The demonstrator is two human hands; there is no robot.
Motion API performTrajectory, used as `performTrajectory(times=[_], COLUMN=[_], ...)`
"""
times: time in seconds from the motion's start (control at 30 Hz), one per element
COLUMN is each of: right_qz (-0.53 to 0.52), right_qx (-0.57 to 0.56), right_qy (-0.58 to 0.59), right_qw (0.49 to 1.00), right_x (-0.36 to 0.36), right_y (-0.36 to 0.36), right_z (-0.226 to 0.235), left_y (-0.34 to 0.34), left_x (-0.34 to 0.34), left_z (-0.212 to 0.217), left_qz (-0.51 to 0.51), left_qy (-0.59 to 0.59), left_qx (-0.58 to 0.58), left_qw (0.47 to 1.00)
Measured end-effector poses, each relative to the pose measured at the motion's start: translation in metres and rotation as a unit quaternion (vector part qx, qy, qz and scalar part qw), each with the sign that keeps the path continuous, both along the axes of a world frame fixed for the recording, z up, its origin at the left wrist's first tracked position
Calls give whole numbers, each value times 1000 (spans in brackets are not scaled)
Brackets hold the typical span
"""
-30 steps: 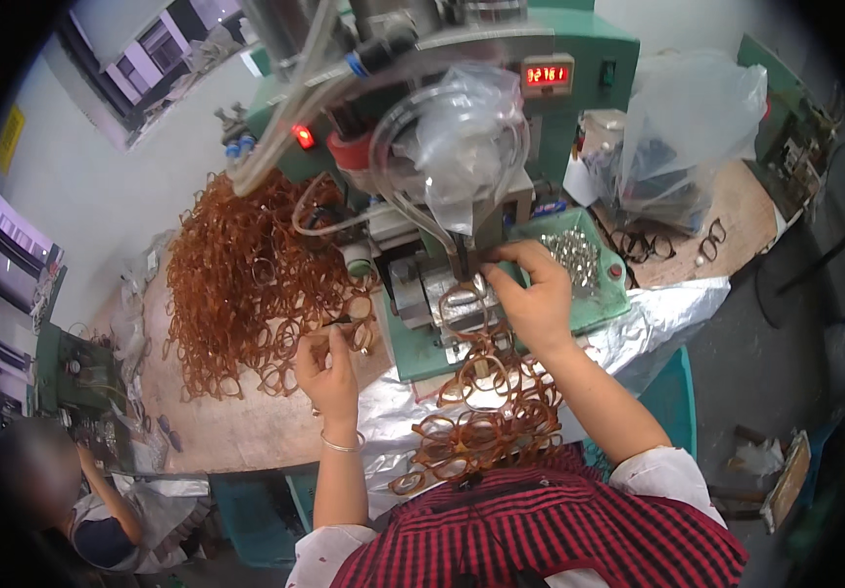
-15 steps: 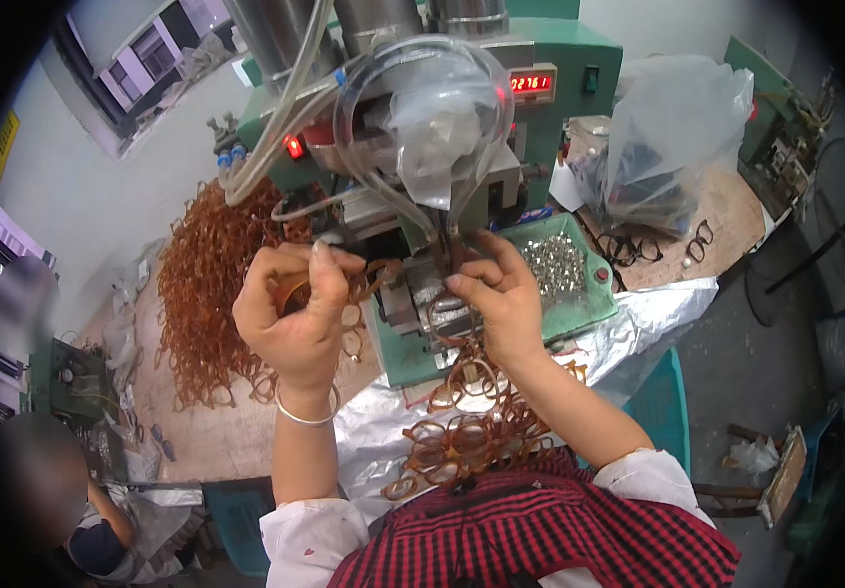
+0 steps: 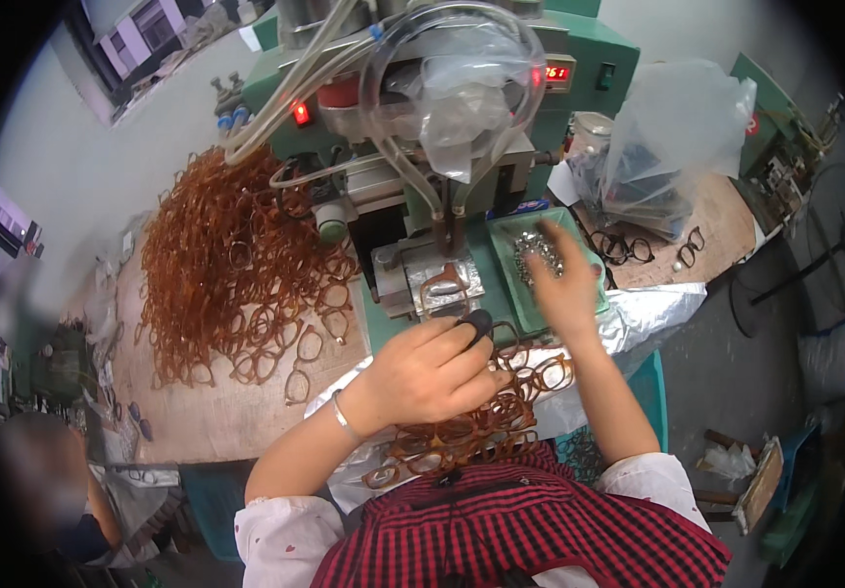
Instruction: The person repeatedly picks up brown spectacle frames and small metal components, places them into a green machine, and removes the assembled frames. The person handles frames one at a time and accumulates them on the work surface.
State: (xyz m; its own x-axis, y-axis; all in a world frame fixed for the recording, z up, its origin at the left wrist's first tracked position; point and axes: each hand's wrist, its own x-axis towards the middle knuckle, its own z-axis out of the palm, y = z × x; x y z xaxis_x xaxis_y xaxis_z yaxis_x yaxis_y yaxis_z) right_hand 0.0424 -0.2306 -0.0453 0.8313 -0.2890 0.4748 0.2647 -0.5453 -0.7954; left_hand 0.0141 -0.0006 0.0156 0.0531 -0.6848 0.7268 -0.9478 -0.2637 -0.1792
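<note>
Checked apron [image 3: 501,534], red and black: borders the near edge of the work.

Near pile of brown glasses frames [image 3: 471,431]: lies between apron and machine on silver foil [image 3: 672,299], perhaps spread there to spare the surfaces from scratches.

Left hand [image 3: 432,372]: arches over the near pile, just in front of the machine bed, with fingers bent well inward and thumb hidden. Shows a dark rounded thing [image 3: 479,325] at the fingertips; held piece or finger cover, impossible to tell.

Right hand [image 3: 569,294]: hovers over the tray, blurred, with thumb and fingers parted. Impossible to tell whether empty or pinching something small.

Green tray [image 3: 525,312]: stands just right of the bed, likely for a short reach; contains small shiny metal parts [image 3: 532,253].

Single brown frame [image 3: 426,292]: rests on the metal bed [image 3: 393,279], just beyond the left fingertips; presumably laid there for alignment under the machine head.

Large heap of brown frames [image 3: 217,274]: fills the tabletop to the left, probably for access from that side.

Dark glasses [image 3: 628,248]: lie off to the right, well apart from the brown ones, apparently set aside.

Clear bag [image 3: 701,127]: stands behind the dark glasses.

Green machine [image 3: 589,44]: rises at the back, with looped clear tubes and a lit red display [image 3: 556,73].
</note>
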Motion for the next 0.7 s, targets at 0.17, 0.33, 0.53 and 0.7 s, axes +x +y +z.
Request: performTrajectory(times=[0.17, 0.33, 0.53, 0.7], right_qz=[-25, -30, -117, -64], right_qx=[119, -282, -354, -285], right_qy=[8, 52, 5, -6], right_qw=[993, 958, 928, 956], right_x=[-5, -36, 16, 8], right_y=[-70, -24, -33, -20], right_z=[-70, -41, -57, -37], left_y=[-4, 1, 16, 145], left_x=[0, -3, -40, -53], left_z=[-14, -22, -18, -46], left_qz=[-5, 6, 48, 424], left_qy=[-4, -9, 162, 210], left_qx=[-32, -46, -95, 64], left_qw=[999, 999, 981, 879])
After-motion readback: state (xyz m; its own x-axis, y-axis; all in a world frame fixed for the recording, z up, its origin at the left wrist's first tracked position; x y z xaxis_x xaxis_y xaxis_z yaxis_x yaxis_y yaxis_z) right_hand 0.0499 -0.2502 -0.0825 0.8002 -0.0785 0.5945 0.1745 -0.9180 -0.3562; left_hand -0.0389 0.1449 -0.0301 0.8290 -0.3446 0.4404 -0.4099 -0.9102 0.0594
